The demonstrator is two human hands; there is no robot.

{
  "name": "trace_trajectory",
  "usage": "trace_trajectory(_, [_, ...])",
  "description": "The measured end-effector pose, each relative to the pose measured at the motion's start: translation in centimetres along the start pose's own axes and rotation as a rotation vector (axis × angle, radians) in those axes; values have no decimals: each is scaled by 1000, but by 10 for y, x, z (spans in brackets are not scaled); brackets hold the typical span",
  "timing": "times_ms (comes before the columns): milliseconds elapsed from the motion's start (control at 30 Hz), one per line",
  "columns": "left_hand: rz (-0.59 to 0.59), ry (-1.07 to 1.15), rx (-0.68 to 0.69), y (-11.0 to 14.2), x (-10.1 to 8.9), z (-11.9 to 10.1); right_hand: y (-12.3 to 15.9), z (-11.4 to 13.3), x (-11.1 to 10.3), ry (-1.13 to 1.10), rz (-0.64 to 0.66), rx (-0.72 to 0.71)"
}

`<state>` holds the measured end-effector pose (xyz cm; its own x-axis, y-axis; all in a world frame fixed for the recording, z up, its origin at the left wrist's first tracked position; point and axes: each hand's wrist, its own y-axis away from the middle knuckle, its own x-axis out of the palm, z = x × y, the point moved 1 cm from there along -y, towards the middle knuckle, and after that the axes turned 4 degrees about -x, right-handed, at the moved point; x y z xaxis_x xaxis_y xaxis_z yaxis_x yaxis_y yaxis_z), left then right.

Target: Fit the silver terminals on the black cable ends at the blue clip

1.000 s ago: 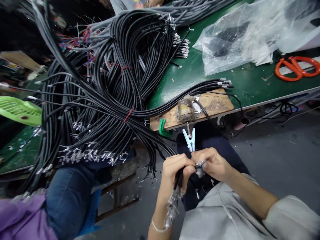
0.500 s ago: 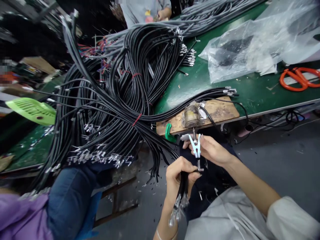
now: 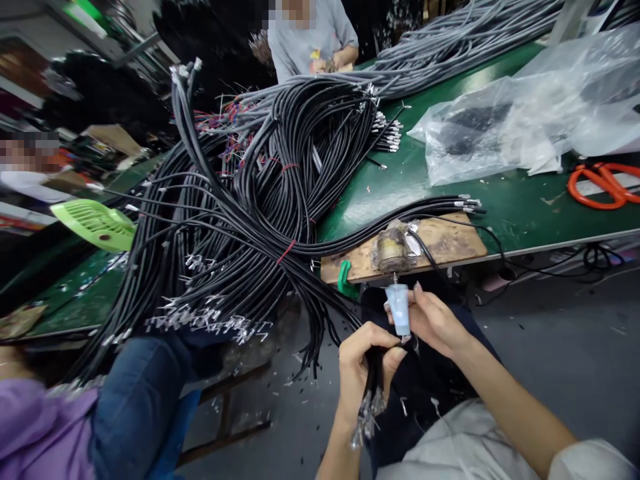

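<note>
A pale blue clothespin (image 3: 399, 310) hangs from the metal shaft of a small motor (image 3: 391, 247) wrapped in clear tape. My left hand (image 3: 367, 357) is closed around a bundle of black cables (image 3: 373, 380), their stripped silvery ends hanging below the fist. Between its thumb and forefinger one cable end is pinched, right at the lower tip of the clothespin. Around the clothespin, my right hand (image 3: 435, 320) has its fingers apart, with a fingertip showing on the far left side; its other fingers are partly hidden behind the clothespin.
The motor sits on a wooden board (image 3: 450, 240) by a green clamp (image 3: 346, 277). Looped black cables (image 3: 300, 147) heap on the green table (image 3: 380, 193). Orange scissors (image 3: 600, 187) and a plastic bag (image 3: 500, 133) lie right. Co-workers sit opposite and at left, one in a purple garment (image 3: 45, 427).
My right hand has left the pinch beside my left hand and moved up around the clothespin. The clothespin has turned from edge-on to its broad side. The camera view has shifted.
</note>
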<state>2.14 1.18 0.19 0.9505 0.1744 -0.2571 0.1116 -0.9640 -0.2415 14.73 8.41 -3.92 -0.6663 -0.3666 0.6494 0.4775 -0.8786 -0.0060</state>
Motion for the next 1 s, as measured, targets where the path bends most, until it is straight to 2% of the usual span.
trace_trajectory(100, [26, -5, 38, 4, -4, 0, 19, 5, -12, 293, -78, -124])
trace_trajectory(167, [50, -34, 55, 6, -6, 1, 35, 12, -12, 537, -77, -248])
trace_trajectory(300, [94, -128, 62, 10, -7, 6, 62, 24, 9, 961, -12, -530])
trace_trajectory(433, [99, -168, 55, 12, -5, 6, 67, 22, 24, 1231, -64, -725])
trace_trajectory(567, [93, -206, 47, 13, -5, 3, 59, 14, 17, 1231, -92, -723])
trace_trajectory(733, [97, -252, 40, 13, -6, -1, 55, 13, 8, 974, -257, -616])
trace_trajectory(900, [93, -291, 21, 12, -3, -4, 58, 16, 14, 911, -163, -677])
trace_trajectory(1000, [89, -319, 20, 12, -3, -4, 56, 15, 17, 954, -167, -758])
